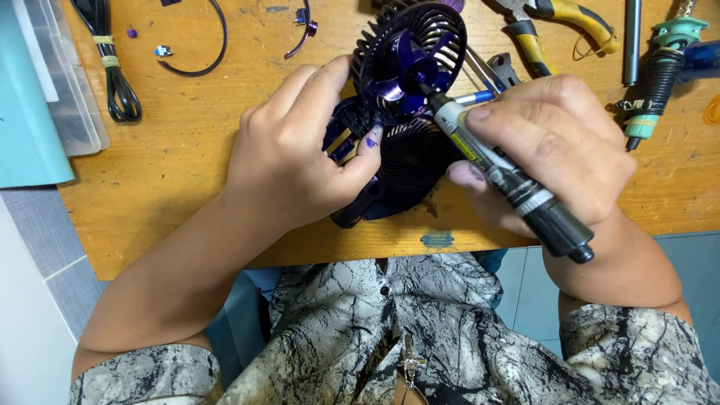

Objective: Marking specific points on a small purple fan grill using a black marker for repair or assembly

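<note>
My left hand (296, 154) grips a small dark purple fan (405, 67), its round grille and blades tilted up above the wooden table (180, 180). A second round black grille (412, 154) sits just below it, between my two hands. My right hand (551, 146) holds a thick black and grey marker pen (506, 176) like a pencil. The pen's tip touches the fan's purple hub. A purple stain marks my left thumbnail.
Yellow-handled pliers (559, 22) lie at the back right. A soldering iron with teal fittings (660, 75) rests at the far right. A coiled black cable (112, 67) and a clear plastic box (56, 82) sit at the left. A loose black wire loop (199, 52) lies behind.
</note>
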